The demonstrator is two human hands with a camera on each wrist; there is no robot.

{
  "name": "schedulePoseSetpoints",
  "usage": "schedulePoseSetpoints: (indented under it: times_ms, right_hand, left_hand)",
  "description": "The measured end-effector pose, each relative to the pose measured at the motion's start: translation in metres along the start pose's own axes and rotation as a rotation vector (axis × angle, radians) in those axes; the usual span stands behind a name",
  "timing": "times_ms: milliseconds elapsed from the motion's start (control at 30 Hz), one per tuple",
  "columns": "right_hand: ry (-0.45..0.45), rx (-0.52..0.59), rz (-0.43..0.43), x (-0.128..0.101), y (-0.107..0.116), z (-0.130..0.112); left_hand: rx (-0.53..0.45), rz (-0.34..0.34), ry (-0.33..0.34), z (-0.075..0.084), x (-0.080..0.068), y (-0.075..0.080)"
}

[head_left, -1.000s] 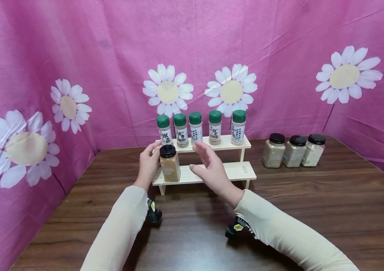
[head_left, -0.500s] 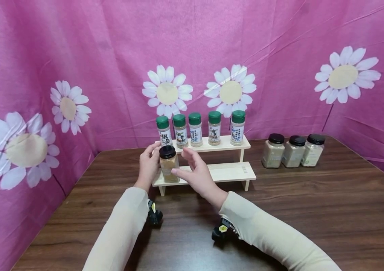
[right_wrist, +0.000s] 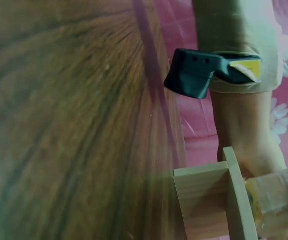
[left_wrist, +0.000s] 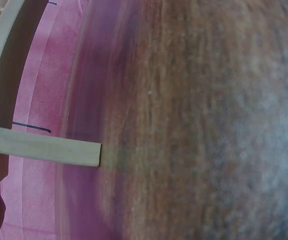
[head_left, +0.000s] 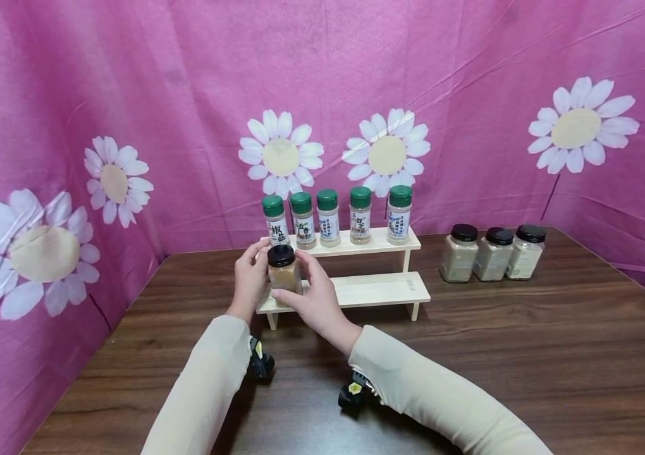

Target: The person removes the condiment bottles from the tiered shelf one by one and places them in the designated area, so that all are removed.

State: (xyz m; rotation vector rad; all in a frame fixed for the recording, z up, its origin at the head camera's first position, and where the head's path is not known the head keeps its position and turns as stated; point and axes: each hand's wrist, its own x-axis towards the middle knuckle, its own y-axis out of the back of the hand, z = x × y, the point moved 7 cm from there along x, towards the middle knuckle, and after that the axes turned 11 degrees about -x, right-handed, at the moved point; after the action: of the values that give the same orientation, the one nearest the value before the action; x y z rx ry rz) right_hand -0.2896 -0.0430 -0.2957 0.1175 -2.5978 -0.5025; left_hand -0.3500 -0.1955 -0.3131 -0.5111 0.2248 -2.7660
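A square spice jar (head_left: 284,275) with a black lid and tan contents stands upright on the lower step of a pale wooden two-step rack (head_left: 382,289), at its left end. My left hand (head_left: 250,278) holds the jar's left side, its fingertips partly hidden behind it. From the right, my right hand (head_left: 318,300) grips the same jar, thumb across the front and fingers at the far side. In the right wrist view the jar (right_wrist: 278,202) sits on the step close to the left palm. The left wrist view shows the rack's leg (left_wrist: 44,145) and a dark fingertip.
Several green-capped spice bottles (head_left: 360,218) line the upper step. Three black-lidded square jars (head_left: 492,256) are grouped on the brown wooden table (head_left: 504,354) to the right. A pink cloth (head_left: 197,76) with white daisies hangs behind.
My right hand has moved left from beside the jar and come round its right side. The left hand and the jar have stayed nearly in place.
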Motion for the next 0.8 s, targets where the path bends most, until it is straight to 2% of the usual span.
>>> schedulePoseSetpoints:
  times_ms: [100, 333, 633, 800]
  right_hand:
    - [0.0, -0.047, 0.047, -0.001, -0.001, -0.003]
    - [-0.016, -0.076, 0.111, -0.002, -0.006, -0.002]
    - [-0.016, -0.122, 0.16, -0.002, -0.012, 0.0]
    - [-0.019, -0.13, 0.181, -0.002, -0.015, 0.001]
  left_hand:
    - [0.001, 0.006, -0.003, 0.0, 0.0, 0.0]
    - [0.011, -0.008, 0.004, 0.0, -0.001, -0.001]
    - [-0.007, -0.009, -0.011, 0.001, -0.001, -0.001]
    - [0.016, -0.007, -0.007, 0.001, -0.001, 0.0]
